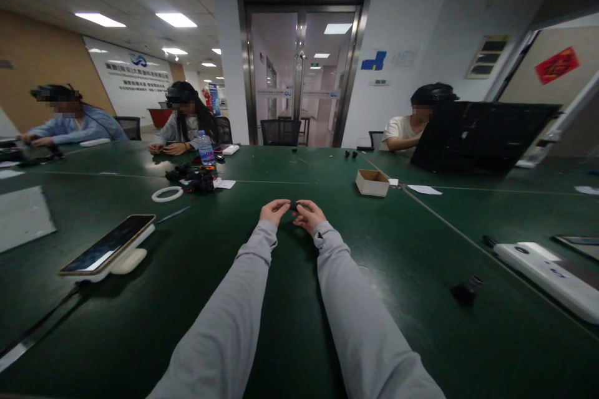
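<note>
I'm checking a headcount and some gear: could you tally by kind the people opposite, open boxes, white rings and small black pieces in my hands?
People across the table: 3
Open box: 1
White ring: 1
Black piece, between the fingers of left hand and right hand: 1
Total: 6

Moderate, slightly dim indoor light comes from bright, washed-out ceiling panels [176,20]; the green table [299,336] shows dull glare and soft shadows under the forearms [224,305], wide-angle stretching bends the edges, fine detail looks soft, and faces are pixelated
</note>
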Demonstrator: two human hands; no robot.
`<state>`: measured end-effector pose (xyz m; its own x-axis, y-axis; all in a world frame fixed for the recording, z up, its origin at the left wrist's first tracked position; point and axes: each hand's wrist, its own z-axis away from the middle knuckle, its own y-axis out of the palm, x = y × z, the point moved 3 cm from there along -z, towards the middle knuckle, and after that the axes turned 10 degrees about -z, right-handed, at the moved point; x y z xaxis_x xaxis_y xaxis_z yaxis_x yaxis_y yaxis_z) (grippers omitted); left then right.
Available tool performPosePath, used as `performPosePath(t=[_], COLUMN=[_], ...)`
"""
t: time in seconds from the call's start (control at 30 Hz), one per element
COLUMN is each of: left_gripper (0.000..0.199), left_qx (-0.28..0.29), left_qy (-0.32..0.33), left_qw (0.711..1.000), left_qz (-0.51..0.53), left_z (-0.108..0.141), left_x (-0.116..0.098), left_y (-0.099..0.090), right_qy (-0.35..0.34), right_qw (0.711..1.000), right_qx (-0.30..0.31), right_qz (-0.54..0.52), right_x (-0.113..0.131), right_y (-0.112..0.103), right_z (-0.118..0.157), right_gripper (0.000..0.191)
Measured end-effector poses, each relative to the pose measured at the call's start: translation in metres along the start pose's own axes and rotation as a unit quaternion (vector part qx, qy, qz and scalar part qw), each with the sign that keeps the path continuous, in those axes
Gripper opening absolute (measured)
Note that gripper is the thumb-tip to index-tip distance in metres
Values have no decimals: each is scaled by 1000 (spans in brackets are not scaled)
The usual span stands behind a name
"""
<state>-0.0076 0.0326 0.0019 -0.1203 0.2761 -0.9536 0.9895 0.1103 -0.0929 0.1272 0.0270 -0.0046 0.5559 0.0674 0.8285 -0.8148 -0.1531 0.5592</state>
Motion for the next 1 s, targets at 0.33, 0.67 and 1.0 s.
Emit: performPosePath(t=[0.33,0.67,1.0], left_gripper=[34,37,34], left_qx=[-21,7,-3], left_qy=[-230,-141,-99], left_qw=[966,986,995], left_qz=[116,89,9], left_z=[6,7,5], left_x=[0,-5,-1], left_y=[9,8,7], right_qy=[-5,-4,0], right_qw=[1000,1000,1000], right_qx=[-24,-23,-14], right_qz=[-11,-5,-5], right_x=[-2,-2,-2], right_y=[-4,-4,-2], right_z=[-4,-3,-2], right_gripper=[28,25,24])
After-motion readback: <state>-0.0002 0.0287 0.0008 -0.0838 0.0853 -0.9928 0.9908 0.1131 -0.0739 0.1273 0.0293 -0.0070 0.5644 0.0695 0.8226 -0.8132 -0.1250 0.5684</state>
